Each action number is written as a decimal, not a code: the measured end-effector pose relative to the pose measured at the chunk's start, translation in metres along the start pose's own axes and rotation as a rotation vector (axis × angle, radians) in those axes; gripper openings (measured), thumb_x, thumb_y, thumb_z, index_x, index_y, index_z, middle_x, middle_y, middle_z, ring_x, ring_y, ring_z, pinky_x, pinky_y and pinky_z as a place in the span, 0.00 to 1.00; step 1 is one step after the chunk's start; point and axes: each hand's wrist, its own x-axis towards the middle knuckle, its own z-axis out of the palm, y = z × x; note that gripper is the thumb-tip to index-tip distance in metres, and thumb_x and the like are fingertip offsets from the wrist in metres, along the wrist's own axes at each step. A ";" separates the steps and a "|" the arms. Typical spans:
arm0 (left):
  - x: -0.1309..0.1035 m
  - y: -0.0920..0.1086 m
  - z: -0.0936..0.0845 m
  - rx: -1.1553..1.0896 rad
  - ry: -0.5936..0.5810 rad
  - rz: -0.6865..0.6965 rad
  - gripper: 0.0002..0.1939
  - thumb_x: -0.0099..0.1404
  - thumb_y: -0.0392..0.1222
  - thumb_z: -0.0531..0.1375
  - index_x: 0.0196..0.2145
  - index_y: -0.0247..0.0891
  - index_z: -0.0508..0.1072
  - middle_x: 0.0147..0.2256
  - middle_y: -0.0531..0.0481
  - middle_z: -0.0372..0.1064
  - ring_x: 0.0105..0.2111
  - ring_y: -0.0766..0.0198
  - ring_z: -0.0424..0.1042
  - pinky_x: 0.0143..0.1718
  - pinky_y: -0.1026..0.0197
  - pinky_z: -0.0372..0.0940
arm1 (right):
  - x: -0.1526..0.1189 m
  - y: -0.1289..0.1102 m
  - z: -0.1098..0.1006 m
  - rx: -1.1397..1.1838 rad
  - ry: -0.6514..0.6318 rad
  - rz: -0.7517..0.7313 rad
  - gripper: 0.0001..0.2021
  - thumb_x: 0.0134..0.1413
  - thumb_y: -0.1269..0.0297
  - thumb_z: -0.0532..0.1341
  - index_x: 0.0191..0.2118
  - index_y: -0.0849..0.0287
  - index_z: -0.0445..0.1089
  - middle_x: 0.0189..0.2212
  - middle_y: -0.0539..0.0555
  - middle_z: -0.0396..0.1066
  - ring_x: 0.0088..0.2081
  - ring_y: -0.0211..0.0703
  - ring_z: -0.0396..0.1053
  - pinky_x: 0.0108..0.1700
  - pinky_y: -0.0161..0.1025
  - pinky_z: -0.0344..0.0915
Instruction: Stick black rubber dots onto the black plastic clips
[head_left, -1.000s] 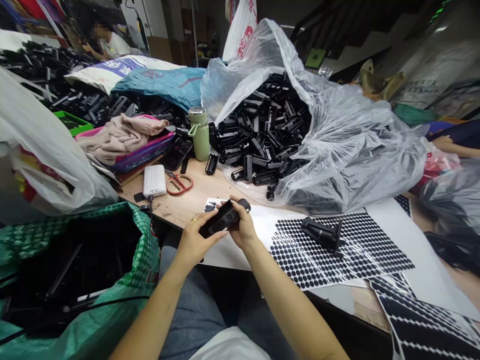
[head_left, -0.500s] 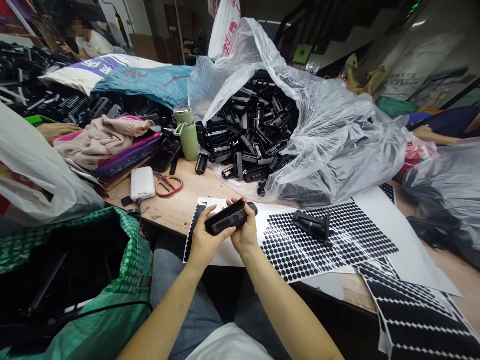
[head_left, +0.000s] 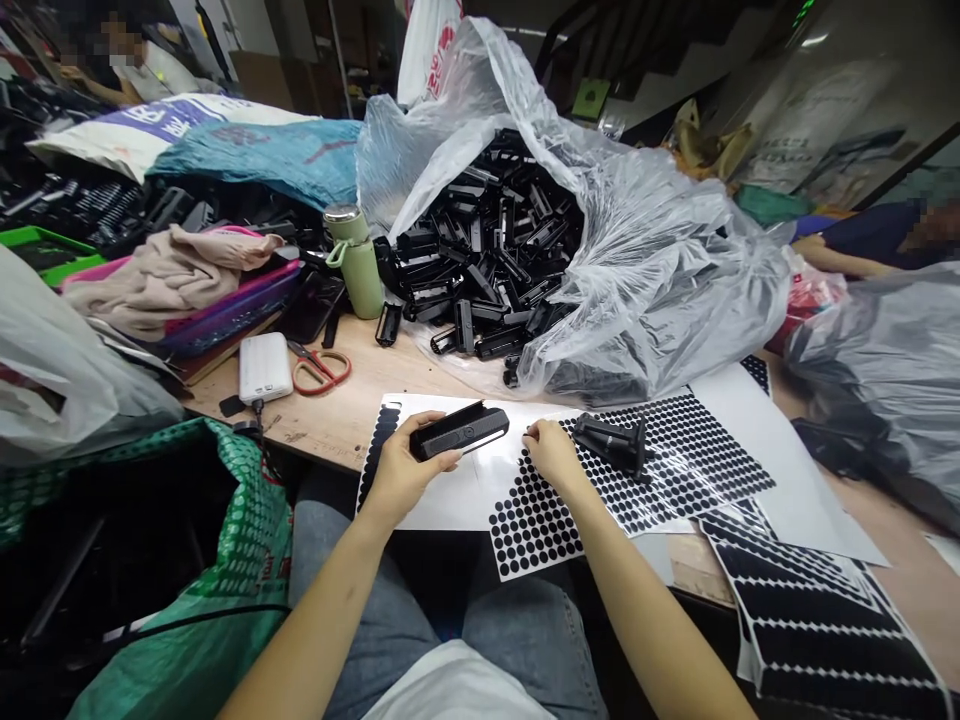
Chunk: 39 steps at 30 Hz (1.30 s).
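Note:
My left hand (head_left: 401, 465) grips a long black plastic housing (head_left: 461, 430) by its left end, above a white backing sheet. The housing is tilted, its right end slightly higher, with a pale strip along its lower edge. To the right, my right hand (head_left: 553, 455) is at the edge of a sheet of round black stickers (head_left: 536, 535), thumb and forefinger pinched together. What lies between those fingertips is too small to make out. Another black plastic part (head_left: 611, 443), with a flared end, rests on the sticker sheet just right of this hand.
A clear plastic bag (head_left: 660, 290) spills black plastic parts (head_left: 487, 260) at the back. Left of it stand a green bottle (head_left: 356, 265), red-handled scissors (head_left: 322, 372) and a white power bank (head_left: 265, 367). A green bag (head_left: 247, 500) hangs lower left. Other people sit at both sides.
My right hand has let go of the black housing and moved right to the sticker sheet. My left hand keeps the housing, which is now turned to show another face. The view has shifted slightly.

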 end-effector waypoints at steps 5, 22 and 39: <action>-0.002 -0.003 0.004 0.031 -0.018 -0.033 0.27 0.45 0.39 0.67 0.44 0.38 0.67 0.39 0.49 0.65 0.34 0.61 0.70 0.29 0.57 0.72 | -0.019 -0.020 -0.013 0.011 -0.039 -0.020 0.06 0.48 0.67 0.55 0.24 0.60 0.64 0.26 0.55 0.67 0.31 0.43 0.65 0.35 0.38 0.57; -0.013 -0.008 0.011 0.012 -0.032 0.001 0.26 0.44 0.34 0.67 0.43 0.37 0.67 0.35 0.50 0.69 0.34 0.62 0.70 0.36 0.55 0.70 | -0.069 -0.077 -0.008 0.399 -0.037 -0.271 0.06 0.51 0.64 0.54 0.25 0.57 0.62 0.39 0.55 0.61 0.37 0.42 0.62 0.44 0.44 0.60; -0.022 -0.013 -0.009 -0.040 -0.004 -0.092 0.25 0.44 0.37 0.67 0.42 0.36 0.67 0.34 0.50 0.69 0.32 0.61 0.71 0.33 0.55 0.71 | -0.064 -0.082 0.022 0.256 0.046 -0.380 0.04 0.48 0.65 0.57 0.33 0.56 0.62 0.36 0.55 0.61 0.40 0.46 0.61 0.44 0.46 0.59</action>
